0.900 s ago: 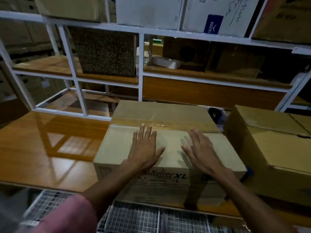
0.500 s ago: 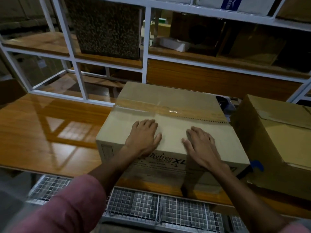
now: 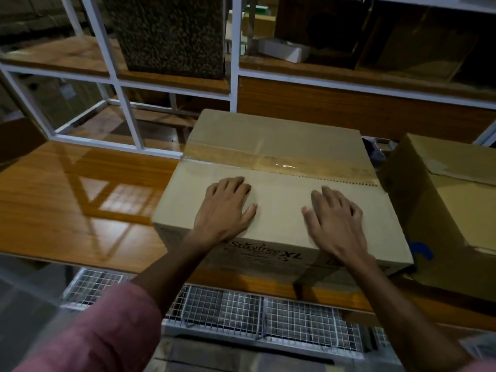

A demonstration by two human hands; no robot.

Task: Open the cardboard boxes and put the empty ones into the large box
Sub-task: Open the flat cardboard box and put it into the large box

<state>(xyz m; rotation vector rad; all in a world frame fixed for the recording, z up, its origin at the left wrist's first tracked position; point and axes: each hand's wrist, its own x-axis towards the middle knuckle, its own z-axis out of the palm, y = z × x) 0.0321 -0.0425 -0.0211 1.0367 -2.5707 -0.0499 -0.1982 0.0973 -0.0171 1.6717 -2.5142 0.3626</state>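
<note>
Both the left hand (image 3: pixel 225 208) and right hand (image 3: pixel 335 221) rest flat, fingers relaxed and grasping nothing, on the taped Stayfree XL cardboard box (image 3: pixel 279 200) at the wooden surface's (image 3: pixel 67 205) near edge; opening it well likely means working fingertips under the tape seam (image 3: pixel 279 162).

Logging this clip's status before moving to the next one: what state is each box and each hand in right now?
Stayfree box: closed, flaps sealed with tape across the top seam, standing on the wooden table.
Second box: to the right, top flaps closed with a taped seam.
Left hand: resting on the Stayfree box's near flap, fingertips bent, holding nothing.
Right hand: flat on the same flap, fingers spread, holding nothing.
</note>
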